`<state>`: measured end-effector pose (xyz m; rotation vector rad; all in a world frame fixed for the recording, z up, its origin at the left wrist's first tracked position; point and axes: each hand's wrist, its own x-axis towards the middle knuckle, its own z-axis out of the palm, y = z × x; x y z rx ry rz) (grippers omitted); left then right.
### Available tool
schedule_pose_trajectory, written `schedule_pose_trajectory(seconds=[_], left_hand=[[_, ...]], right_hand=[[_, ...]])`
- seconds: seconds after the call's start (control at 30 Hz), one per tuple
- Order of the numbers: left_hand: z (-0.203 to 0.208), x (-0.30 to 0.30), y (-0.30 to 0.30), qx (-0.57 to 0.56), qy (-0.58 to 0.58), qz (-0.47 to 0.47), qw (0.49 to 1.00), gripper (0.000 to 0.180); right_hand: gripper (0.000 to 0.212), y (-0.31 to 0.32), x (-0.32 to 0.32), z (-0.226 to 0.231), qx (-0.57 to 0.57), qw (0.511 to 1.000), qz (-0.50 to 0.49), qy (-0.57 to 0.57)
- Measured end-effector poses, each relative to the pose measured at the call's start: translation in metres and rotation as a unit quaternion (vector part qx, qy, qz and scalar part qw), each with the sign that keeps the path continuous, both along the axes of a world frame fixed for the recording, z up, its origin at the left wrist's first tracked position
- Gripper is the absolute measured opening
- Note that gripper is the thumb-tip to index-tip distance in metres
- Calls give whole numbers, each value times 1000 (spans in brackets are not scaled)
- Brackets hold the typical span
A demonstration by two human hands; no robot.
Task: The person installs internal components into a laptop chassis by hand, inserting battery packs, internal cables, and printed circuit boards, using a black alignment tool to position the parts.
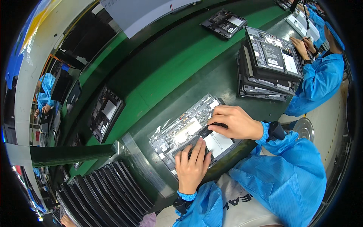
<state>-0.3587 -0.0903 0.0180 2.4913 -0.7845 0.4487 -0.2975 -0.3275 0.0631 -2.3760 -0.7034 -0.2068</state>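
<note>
An opened laptop base (pixel 187 129) lies at a slant on the green bench in front of me, its circuit boards and inner parts bare. My left hand (pixel 191 166) rests palm down on its near left part, fingers spread over a dark section. Over the right half of the base, my right hand (pixel 234 123) has its fingers bent and the thumb drawn toward them, around a dark piece at the board's edge. What exactly it pinches is partly hidden. A white rectangular panel (pixel 218 143) shows between the two hands.
A stack of opened laptop bases (pixel 272 56) stands at right. Single bases lie on the green line at far (pixel 225 23) and left (pixel 106 113). Upright black panels (pixel 102 193) fill the lower left. Clear plastic (pixel 145 166) lies nearby. A co-worker (pixel 321 83) sits at right.
</note>
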Motion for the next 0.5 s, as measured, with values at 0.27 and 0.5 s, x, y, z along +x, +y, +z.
schedule_pose_trajectory(seconds=[0.27, 0.5], left_hand=[[-1, 1, 0, -6, 2, -4, 1000, 42], [0, 0, 2, -1, 3, -8, 1000, 42]], right_hand=[[15, 2, 6, -3, 4, 999, 35, 0], [15, 4, 3, -1, 25, 999, 22, 34]])
